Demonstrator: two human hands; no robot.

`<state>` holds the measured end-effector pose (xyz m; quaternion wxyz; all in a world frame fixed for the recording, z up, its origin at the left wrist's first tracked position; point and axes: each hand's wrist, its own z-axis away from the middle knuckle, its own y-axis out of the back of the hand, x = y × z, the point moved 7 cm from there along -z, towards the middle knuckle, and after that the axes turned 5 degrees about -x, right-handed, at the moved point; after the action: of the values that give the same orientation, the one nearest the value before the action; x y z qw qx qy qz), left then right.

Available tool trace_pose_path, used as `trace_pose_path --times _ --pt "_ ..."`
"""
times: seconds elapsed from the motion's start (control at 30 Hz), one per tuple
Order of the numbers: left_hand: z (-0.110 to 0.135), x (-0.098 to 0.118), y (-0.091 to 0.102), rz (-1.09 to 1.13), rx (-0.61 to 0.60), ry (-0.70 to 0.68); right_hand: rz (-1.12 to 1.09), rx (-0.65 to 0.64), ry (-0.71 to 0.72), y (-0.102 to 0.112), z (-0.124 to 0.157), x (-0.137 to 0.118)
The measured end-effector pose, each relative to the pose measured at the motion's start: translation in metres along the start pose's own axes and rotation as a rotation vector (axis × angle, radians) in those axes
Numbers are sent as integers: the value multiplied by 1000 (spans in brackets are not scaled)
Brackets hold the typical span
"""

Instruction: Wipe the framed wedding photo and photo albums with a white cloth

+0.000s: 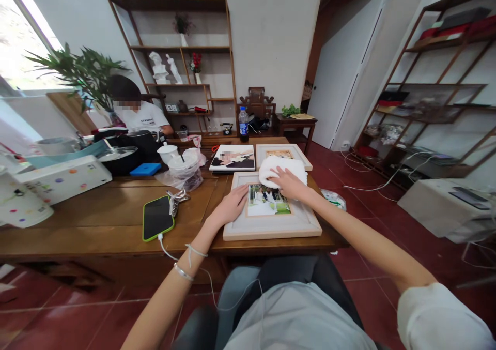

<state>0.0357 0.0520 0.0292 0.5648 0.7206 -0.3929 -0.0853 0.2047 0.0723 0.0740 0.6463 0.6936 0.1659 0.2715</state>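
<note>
A white-framed photo lies flat on the wooden table in front of me. My left hand rests flat on the frame's left edge, fingers stretched out over it. My right hand presses a folded white cloth onto the top of the frame's glass, fingers spread over the cloth. Two more framed pictures lie just beyond, one with a dark photo and one pale frame.
A phone in a green case with a white cable lies left of the frame, beside a crumpled foil wrapper. Cups in plastic bags, a blue box, pots and white boxes crowd the left. A person sits across. A bottle stands behind.
</note>
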Motion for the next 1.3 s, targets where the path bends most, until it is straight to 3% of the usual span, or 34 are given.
trace_pose_path --times 0.17,0.4,0.53,0.63,0.83,0.97,1.13,1.3 --pt "-1 -2 -2 -3 -2 5 -38 -83 17 1 9 -14" --pt "-1 -3 -4 -7 15 12 -121 -261 184 29 77 -72" --pt "0 1 0 -5 13 19 -161 -270 235 51 115 -100" --pt "1 3 1 -4 12 20 -182 -269 257 57 125 -111" --pt "0 0 -1 -8 11 7 -142 -212 161 36 94 -91" --pt "-1 -1 -2 -5 -6 7 -65 -141 87 20 52 -54" --pt "0 3 2 11 -20 27 46 -17 -21 18 1 -3" --pt "0 2 2 17 -17 16 28 -44 29 13 -9 -7"
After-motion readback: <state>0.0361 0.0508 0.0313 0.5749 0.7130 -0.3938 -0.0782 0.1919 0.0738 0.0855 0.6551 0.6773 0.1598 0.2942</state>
